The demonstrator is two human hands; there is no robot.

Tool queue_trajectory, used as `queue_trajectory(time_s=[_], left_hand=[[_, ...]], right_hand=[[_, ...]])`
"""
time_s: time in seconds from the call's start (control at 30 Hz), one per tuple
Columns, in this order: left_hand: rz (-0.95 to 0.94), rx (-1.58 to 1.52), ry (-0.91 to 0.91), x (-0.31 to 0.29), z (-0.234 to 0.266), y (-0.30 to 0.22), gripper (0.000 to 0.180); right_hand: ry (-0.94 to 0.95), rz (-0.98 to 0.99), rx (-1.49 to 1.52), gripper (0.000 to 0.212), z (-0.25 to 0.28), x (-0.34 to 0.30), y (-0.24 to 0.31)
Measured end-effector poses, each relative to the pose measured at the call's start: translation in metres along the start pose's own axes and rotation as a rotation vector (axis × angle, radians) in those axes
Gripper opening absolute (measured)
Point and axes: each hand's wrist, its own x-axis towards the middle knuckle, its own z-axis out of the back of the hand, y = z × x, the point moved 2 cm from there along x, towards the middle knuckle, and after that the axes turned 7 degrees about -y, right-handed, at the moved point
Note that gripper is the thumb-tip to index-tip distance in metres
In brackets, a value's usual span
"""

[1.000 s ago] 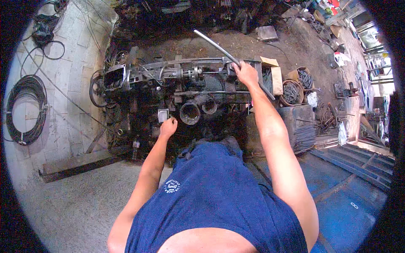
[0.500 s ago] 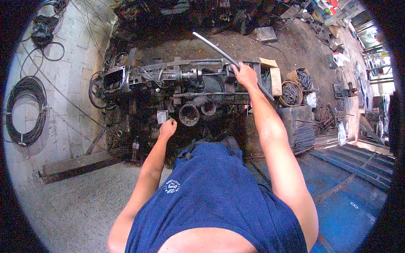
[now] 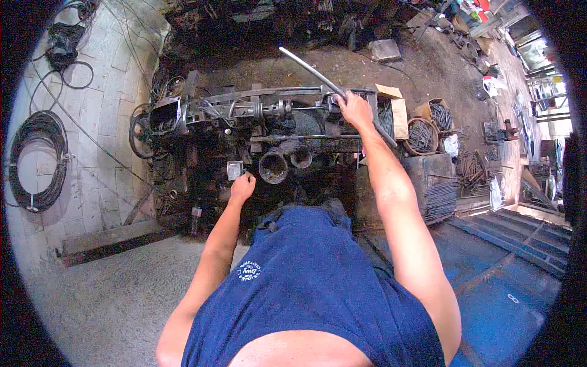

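Observation:
My right hand [image 3: 354, 110] is wrapped around a long metal bar [image 3: 309, 69] at the right end of a dark, greasy machine [image 3: 244, 110]. The bar slants from the far left down towards my right forearm, and its lower end shows beyond my wrist. My left hand [image 3: 243, 186] is closed beside a small pale grey box [image 3: 235, 170] on the machine's near side. What its fingers grip, if anything, is hidden. Two round metal cups [image 3: 273, 167] with dark grit in them sit between my hands, nearer the left one.
Right of the machine stand an open carton [image 3: 398, 116] of metal rods and a round basket [image 3: 422, 136] of metal pieces. A dark wheel [image 3: 139, 131] juts out at its left end. A black cable coil [image 3: 38, 161] lies against the pale block wall.
Both hands and the bar stay nearly where they were. The shaft in the machine's middle shows a different outline, with the bright part near its centre now looking more ridged.

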Motion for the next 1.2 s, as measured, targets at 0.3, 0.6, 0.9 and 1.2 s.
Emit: queue_trajectory(time_s=[0.3,0.6,0.9,1.2], left_hand=[[0.0,-0.003,-0.03,0.002,-0.007,0.006,0.031],[0.048,-0.006,0.007,0.001,-0.009,0.006,0.033],[0.013,-0.024,-0.025,0.002,-0.011,0.011,0.033],[0.036,-0.01,-0.005,-0.001,-0.003,0.001,0.033]], right_hand=[[-0.033,0.001,0.001,0.056,0.0,0.001,-0.002],[-0.028,-0.038,0.022,0.053,0.003,-0.001,-0.002],[-0.038,-0.01,0.013,0.054,-0.001,0.002,-0.004],[-0.007,-0.019,-0.02,0.054,-0.006,0.004,-0.007]])
